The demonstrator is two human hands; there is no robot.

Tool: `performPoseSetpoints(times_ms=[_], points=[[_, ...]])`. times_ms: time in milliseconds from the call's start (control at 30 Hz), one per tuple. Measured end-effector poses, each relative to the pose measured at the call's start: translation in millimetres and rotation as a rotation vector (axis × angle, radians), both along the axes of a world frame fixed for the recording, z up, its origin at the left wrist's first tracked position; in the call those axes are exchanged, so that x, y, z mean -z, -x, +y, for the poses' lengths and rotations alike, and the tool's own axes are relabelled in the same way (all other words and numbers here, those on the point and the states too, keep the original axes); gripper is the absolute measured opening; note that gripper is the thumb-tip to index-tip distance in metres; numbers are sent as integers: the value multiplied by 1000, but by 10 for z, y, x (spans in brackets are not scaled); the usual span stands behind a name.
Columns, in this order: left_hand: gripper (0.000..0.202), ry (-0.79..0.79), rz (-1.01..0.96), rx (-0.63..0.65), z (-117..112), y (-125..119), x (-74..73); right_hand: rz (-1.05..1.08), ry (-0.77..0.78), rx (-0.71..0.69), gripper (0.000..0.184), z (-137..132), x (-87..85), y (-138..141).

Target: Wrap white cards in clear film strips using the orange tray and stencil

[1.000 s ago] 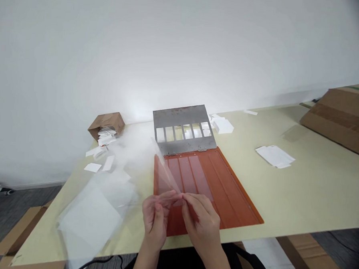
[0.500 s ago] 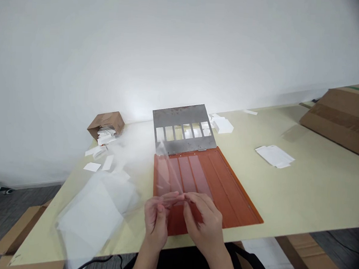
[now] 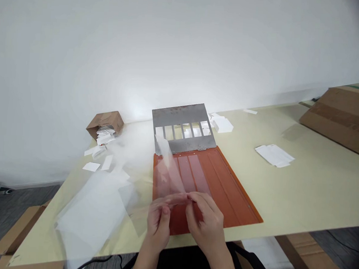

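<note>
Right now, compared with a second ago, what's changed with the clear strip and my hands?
The clear strip, pinched at its near end by the left hand and the right hand, has swung its far end rightward, in over the left lane of the orange board. Both hands drifted slightly right, grip unchanged. The board, the slotted metal plate and the pile of clear sheets stayed put.

A plain white wall (image 3: 184, 50) stands behind the pale yellow table (image 3: 315, 189). Past its left edge the floor (image 3: 22, 200) is dark grey. A cardboard box (image 3: 343, 115) lies at its right edge.
</note>
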State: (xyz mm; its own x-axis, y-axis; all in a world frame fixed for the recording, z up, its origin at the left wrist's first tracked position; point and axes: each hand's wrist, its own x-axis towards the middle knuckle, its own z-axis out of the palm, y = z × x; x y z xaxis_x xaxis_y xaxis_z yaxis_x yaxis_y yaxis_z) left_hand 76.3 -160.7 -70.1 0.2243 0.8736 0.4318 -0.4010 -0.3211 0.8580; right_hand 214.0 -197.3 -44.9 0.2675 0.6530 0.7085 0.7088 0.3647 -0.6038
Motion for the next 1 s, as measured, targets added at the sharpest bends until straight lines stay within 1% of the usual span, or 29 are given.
performPoseSetpoints(times_ms=[67,200,333,533,667,800,900,1000], points=[[21,-7,-31,-6,-2,-5,-5,2,2,13,19,-4,-3,-3],[23,31,-23,-11,-9,-16,-10,-7,-3,41,16,7,-18,3],[19,18,-85,-5,-14,-24,-1,-26,-11,43,16,10,-27,17],[21,19,-39,-5,-9,-9,7,-55,-3,45,14,3,-19,17],[24,9,22,-22,-13,-5,14,-60,4,32,16,0,-24,-14],[18,-16,-34,-22,-31,-19,6,-69,23,1,17,-15,-39,-53],[16,-28,-58,-5,-31,-41,-27,-77,64,-29,17,-31,-49,-76],[16,-59,-73,10,-18,-59,-62,-80,88,-25,17,-45,-53,-89]])
